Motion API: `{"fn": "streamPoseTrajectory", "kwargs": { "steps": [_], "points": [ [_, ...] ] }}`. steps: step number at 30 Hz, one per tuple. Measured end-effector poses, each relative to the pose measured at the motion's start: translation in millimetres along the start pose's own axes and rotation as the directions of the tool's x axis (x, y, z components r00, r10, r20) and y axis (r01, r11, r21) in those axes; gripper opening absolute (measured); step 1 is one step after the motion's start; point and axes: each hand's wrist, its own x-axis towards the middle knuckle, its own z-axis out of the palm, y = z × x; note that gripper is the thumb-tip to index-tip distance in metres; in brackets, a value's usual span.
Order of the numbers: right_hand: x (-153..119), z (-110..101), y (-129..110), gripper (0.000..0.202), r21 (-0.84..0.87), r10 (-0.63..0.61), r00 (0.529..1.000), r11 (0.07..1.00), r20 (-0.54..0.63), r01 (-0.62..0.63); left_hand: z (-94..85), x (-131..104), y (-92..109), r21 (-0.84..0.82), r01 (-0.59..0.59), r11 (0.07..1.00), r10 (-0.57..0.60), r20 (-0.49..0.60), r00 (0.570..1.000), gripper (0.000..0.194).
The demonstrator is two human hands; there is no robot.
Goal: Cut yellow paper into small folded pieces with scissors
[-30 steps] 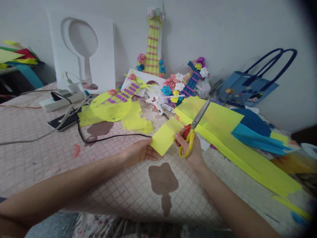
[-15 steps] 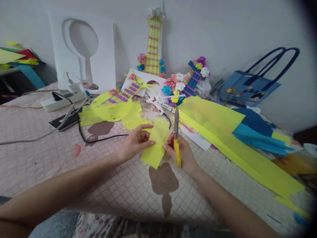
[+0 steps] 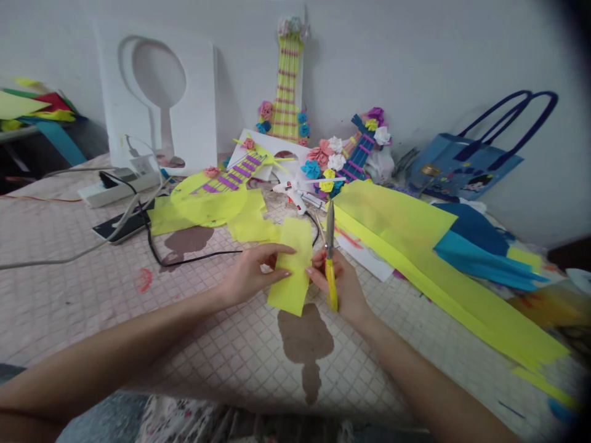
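Note:
A small rectangular piece of yellow crepe paper [image 3: 295, 246] is held between my two hands above the table. My left hand [image 3: 252, 274] pinches its left edge, thumb and fingers closed on it. My right hand [image 3: 344, 283] grips a pair of scissors [image 3: 330, 252] with yellow handles, blades pointing up and away from me. The thumb and fingertips of that hand also touch the paper's right edge. Behind the paper, larger yellow paper pieces [image 3: 207, 209] lie on the tabletop.
A white glue gun [image 3: 293, 194] with a black cord lies beyond my hands. Long yellow sheets [image 3: 415, 246] spread to the right, near a blue bag [image 3: 466, 163]. Decorated paper guitars [image 3: 287, 92] stand at the wall. A power strip [image 3: 115, 187] and phone [image 3: 122, 224] lie left.
The yellow piece has turned more upright, its lower end shifting slightly right. My left hand has moved a little right along with it; the scissors stay in my right hand.

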Motion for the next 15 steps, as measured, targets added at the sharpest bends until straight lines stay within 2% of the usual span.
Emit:
{"fn": "streamPoseTrajectory", "kwargs": {
  "steps": [2,5,11,15],
  "points": [
    [-0.4,0.1,0.0,0.021,-0.009,0.001,1.0,1.0,-0.004,-0.001,0.1,0.2,0.4,0.042,-0.003,0.999,0.004,-0.019,1.0,0.028],
    [-0.4,0.0,-0.6,0.02,-0.018,0.0,1.0,1.0,-0.007,0.0,-0.4,0.9,1.3,0.081,-0.009,0.997,0.013,-0.04,0.999,0.025],
    [-0.9,-1.1,-3.3,0.022,0.024,0.023,1.0,0.999,-0.007,-0.023,-3.9,1.5,4.9,0.113,-0.07,0.991,0.073,-0.022,0.997,0.01],
    [-0.3,-2.2,-4.2,0.025,0.052,0.032,0.997,0.998,-0.072,-0.028,-6.2,0.8,9.1,0.092,-0.144,0.985,0.154,-0.102,0.983,0.009]
  ]
}}
